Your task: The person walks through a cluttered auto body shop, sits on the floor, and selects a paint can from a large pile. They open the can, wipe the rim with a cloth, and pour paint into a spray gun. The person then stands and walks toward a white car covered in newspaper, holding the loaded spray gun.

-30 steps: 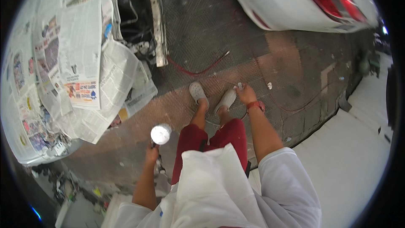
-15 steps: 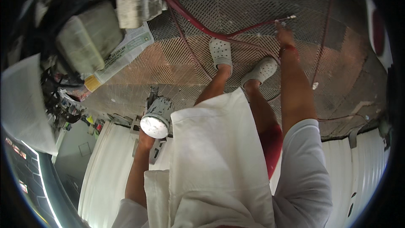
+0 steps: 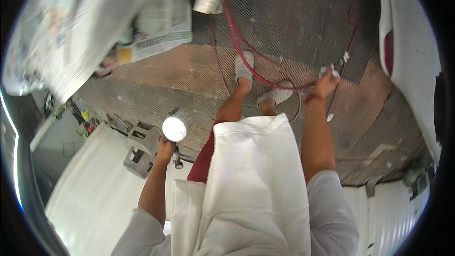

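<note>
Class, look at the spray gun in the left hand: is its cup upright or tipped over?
Upright: the left hand holds the spray gun with the cup's round white lid facing straight up at the camera.

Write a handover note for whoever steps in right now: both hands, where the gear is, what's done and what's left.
Left hand: gripping a spray gun with a white-lidded cup, held low at the left side.
Right hand: fingers closed on the metal end fitting of the red hose.
The hose loops over the grating floor past both feet.
Done: gun and hose end in hand.
Left: hose not joined to gun.
</note>
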`<state>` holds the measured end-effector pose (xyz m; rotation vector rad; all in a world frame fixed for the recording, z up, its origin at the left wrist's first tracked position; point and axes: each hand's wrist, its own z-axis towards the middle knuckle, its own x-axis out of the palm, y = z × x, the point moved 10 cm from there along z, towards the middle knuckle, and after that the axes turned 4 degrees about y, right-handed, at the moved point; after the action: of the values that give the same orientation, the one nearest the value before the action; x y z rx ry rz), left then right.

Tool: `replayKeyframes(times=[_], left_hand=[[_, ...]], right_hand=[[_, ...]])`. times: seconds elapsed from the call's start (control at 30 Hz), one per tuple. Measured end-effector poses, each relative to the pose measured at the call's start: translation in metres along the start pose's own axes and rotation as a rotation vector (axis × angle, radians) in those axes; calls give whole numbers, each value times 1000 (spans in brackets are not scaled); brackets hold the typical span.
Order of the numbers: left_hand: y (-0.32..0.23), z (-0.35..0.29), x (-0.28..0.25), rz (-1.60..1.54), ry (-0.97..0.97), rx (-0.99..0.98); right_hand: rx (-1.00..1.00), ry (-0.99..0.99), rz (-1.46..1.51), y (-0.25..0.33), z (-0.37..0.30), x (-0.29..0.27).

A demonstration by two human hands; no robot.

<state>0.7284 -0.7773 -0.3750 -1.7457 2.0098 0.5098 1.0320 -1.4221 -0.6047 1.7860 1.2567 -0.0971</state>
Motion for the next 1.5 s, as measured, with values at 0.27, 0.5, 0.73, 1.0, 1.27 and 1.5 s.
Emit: replayKeyframes(times=[0.27,0.5,0.73,1.0,1.27,1.5], left_hand=[[-81,-156,-35,-295,-100,277],[-185,-287,-106,-838,30,630],[-264,-367,-214,-1336,-86,886],[-303,-389,-271,-1554,-145,822],[-310,-389,-272,-1510,-243,788],[-319,-367,-291,-1610,-234,785]], right_hand=[[-609,442,-19,223,-221,-151],[-976,809,-75,322,-430,-154],[-1112,1081,-207,329,-542,-144],[-1286,1060,-401,331,-568,-128],[-1293,1025,-480,362,-583,-122],[-1253,1060,-584,370,-597,-108]])
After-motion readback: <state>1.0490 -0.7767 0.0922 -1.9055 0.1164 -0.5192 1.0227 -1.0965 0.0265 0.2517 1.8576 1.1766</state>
